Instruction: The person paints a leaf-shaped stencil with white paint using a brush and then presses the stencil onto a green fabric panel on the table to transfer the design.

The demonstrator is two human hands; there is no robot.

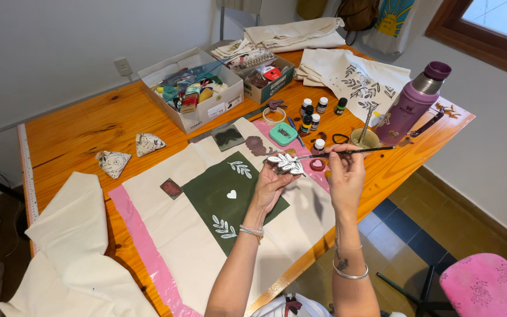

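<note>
Left hand [271, 186] holds leaf stamp [286, 163]; cardboard box [198, 120] holds paint supplies [190, 94].

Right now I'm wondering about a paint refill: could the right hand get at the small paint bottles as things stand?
Probably yes. The right hand holds a paintbrush, and the paint bottles stand just beyond it on the table with nothing between. The brush would first need setting down or shifting.

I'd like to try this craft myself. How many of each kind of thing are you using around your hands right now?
Leaf-shaped stamp, in left hand: 1
Paintbrush, in right hand: 1
Small paint bottles: 6
Purple flask: 1
Cardboard boxes: 2
Green cloth panel: 1
Total: 12
</note>
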